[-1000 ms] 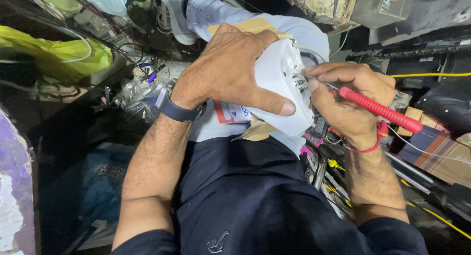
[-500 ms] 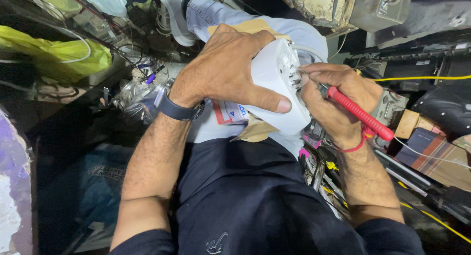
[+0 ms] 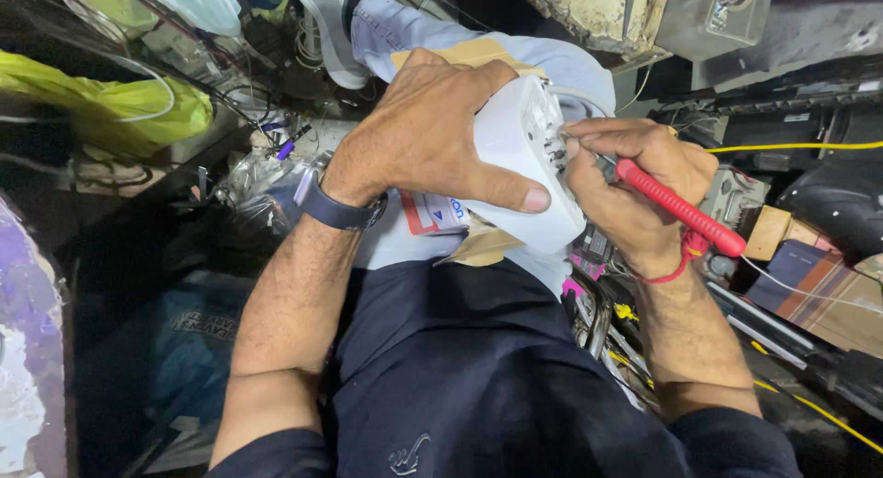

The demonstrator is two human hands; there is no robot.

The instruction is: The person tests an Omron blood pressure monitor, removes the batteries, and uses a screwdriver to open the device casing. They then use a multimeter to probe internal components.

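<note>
From the head camera, looking straight down onto the lap: left hand [image 3: 432,138] spread over the top of a white plastic appliance housing [image 3: 524,165], fingers wrapped round it and thumb pressed along its lower edge, gripping it firmly; housing resting on the thigh, over light jeans [image 3: 405,27] and a piece of brown cardboard [image 3: 478,243], tilted with its slotted face turned toward the right hand; right hand [image 3: 635,188] closed round a red-handled screwdriver [image 3: 681,207], fingers pinched near the metal shaft, tip set against the slotted face of the housing, handle slanting out down and to the right past the wrist; red thread band [image 3: 676,262] tied at that wrist; dark watch [image 3: 340,211] strapped on the left wrist; dark shirt [image 3: 460,386] filling the lower middle of the view. Around the lap, a cluttered workspace: yellow plastic bag [image 3: 110,110] at upper left with tangled wires nearby; yellow cable [image 3: 791,148] running across at upper right; small wooden block [image 3: 768,231] just beyond the screwdriver handle.
</note>
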